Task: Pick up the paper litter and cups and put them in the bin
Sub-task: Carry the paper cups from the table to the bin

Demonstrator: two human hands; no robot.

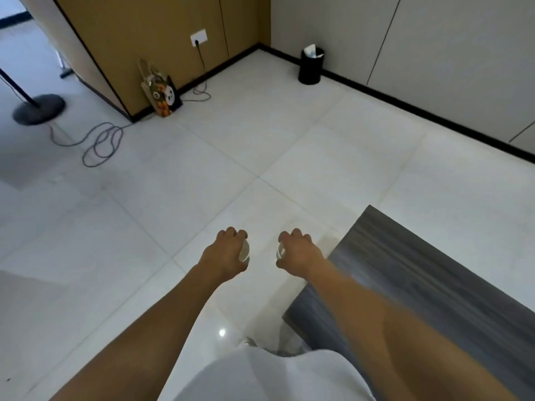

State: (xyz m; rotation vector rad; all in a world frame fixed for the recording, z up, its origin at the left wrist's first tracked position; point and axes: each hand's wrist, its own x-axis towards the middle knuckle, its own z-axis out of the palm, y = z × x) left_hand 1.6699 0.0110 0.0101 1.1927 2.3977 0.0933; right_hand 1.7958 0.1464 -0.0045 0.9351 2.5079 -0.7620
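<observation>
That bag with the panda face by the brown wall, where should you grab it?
Grab the colourful paper gift bag by its tall looped handles, coming from straight above. It stands upright on the white tiled floor, against the brown panelled wall, so the handles are the free part, sticking up.

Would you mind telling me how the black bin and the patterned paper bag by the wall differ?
The bin is plain black and round; the paper bag is patterned and boxy. The bin stands upright by the pale wall; the bag leans against the brown wall. White paper pokes from the bin; the bag's contents are hidden. Both sit on the tiled floor.
</observation>
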